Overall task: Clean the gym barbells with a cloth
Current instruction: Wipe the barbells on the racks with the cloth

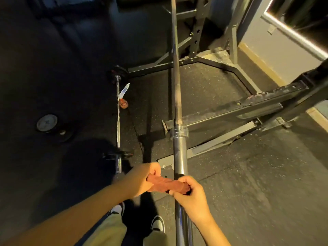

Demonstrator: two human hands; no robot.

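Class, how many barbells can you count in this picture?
2. The long barbell lies across the rack, centre; the short barbell lies on the floor, left. Darkness may hide others.

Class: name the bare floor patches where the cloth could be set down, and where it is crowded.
Bare floor lies right of the long barbell, nearer than the rack base. Another patch sits between that barbell and the short barbell. Crowded: around the spray bottle and plate at left.
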